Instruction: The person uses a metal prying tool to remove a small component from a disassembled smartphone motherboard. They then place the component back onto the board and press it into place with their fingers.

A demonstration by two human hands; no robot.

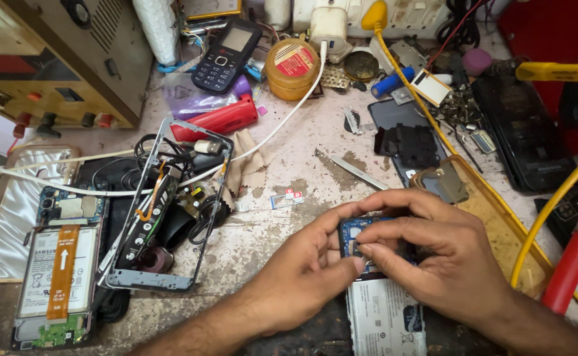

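Cluttered workbench (pixel 302 151) all around, with a power supply (pixel 58 59) at 10 o'clock and a second opened phone (pixel 58 270) at 8 o'clock. Near 5 o'clock, an opened phone (pixel 381 310) (blue board on top, white battery below) lying flat. Left hand (pixel 302 270) and right hand (pixel 434 257) both pinching its top end, fingertips meeting over the board.

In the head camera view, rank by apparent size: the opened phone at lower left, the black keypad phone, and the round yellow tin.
1. Opened phone, though it lies nearest the camera.
2. Black keypad phone.
3. Round yellow tin.
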